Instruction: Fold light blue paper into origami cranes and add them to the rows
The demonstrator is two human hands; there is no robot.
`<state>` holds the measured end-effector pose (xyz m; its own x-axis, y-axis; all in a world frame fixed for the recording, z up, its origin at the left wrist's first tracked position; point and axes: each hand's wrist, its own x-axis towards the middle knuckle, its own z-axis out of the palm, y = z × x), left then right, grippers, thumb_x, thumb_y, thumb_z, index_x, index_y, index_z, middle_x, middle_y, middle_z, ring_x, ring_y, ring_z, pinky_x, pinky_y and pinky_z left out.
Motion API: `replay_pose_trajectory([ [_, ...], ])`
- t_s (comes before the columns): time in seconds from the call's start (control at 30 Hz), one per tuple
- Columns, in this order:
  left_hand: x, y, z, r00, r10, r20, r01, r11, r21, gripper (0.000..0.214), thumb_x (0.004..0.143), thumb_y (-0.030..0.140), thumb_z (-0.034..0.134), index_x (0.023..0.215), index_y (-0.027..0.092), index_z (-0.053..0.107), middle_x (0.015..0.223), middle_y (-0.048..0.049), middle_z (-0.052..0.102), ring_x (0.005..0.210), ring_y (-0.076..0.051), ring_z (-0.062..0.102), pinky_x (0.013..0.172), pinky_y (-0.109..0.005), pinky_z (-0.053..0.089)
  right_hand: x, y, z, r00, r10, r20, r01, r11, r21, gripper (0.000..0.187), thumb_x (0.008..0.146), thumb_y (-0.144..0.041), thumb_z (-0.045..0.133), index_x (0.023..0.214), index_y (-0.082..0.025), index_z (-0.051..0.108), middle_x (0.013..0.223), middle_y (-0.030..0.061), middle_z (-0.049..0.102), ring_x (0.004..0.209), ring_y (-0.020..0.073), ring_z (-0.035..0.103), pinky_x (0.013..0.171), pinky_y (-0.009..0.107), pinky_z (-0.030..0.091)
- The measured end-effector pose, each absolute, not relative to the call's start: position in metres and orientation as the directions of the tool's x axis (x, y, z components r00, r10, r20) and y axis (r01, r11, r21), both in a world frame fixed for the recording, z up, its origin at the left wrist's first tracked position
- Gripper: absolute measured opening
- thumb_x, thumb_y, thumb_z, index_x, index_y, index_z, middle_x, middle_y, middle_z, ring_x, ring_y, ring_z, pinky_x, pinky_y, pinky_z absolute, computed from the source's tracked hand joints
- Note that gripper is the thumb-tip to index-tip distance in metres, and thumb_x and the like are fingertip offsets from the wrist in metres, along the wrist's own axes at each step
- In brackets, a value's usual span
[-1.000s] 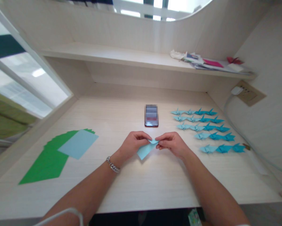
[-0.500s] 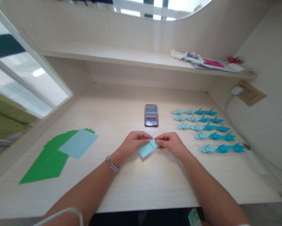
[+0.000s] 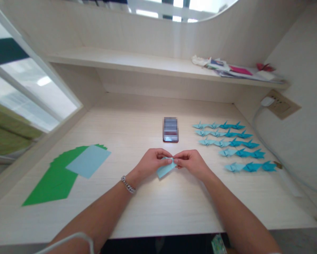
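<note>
A small folded piece of light blue paper (image 3: 165, 170) is held between both hands over the middle of the desk. My left hand (image 3: 156, 162) pinches its upper edge, thumb on top. From the other side, my right hand (image 3: 189, 161) grips its right corner between thumb and fingers. The thumbs and fingertips almost meet, and part of the paper's upper edge is hidden behind them. Just beyond the hands lies a phone (image 3: 170, 129) with a blurred screen. Several folded blue paper cranes (image 3: 233, 143) stand in rows to the right of my right hand.
Fanned green paper sheets (image 3: 51, 183) lie at the left, a pale blue sheet (image 3: 89, 161) on top. A shelf (image 3: 147, 65) along the back bears papers (image 3: 237, 70). A cable (image 3: 264, 144) runs down the right wall from a socket (image 3: 282, 105).
My left thumb has slid right along the paper toward the right thumb. The paper's upper flap, visible before, is now mostly covered, and the paper looks narrower.
</note>
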<state>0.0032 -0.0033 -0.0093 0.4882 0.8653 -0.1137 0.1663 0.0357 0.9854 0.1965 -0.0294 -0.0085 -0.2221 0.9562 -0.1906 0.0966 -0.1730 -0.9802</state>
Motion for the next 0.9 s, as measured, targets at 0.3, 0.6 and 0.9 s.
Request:
replay_pose_trajectory([
  [0.3,0.0019,-0.001,-0.0071,0.493,0.86,-0.133,0.169,0.056,0.984,0.025,0.071,0.032,0.069,0.087,0.012,0.071,0.081,-0.0084,0.071,0.068,-0.016,0.062,0.062,-0.027,0.047,0.1965,-0.0288,-0.0106,-0.209,0.961,-0.181,0.118,-0.159,-0.98,0.027,0.064,-0.033,0.075,0.083,-0.013,0.074,0.064,0.0053,0.069,0.057,0.0142,0.062,0.058,0.028,0.051],
  [0.6,-0.0007,0.0003,-0.008,0.48,0.869,-0.12,0.137,0.062,0.989,0.024,0.073,0.028,0.067,0.09,0.012,0.07,0.084,-0.0087,0.071,0.07,-0.016,0.063,0.064,-0.027,0.048,0.1955,-0.0306,-0.0099,-0.192,0.967,-0.169,0.104,-0.151,-0.983,0.028,0.064,-0.031,0.075,0.085,-0.013,0.074,0.066,0.006,0.07,0.058,0.0144,0.063,0.058,0.027,0.051],
  [0.9,0.0025,-0.0042,-0.0017,0.417,0.906,-0.069,0.189,-0.012,0.982,0.028,0.07,0.03,0.07,0.092,0.012,0.069,0.087,-0.0094,0.071,0.072,-0.016,0.063,0.063,-0.026,0.048,0.195,-0.0297,-0.0052,-0.122,0.987,-0.106,0.022,-0.104,-0.994,0.031,0.059,-0.027,0.078,0.086,-0.014,0.07,0.068,0.0044,0.07,0.059,0.0158,0.065,0.059,0.029,0.053],
])
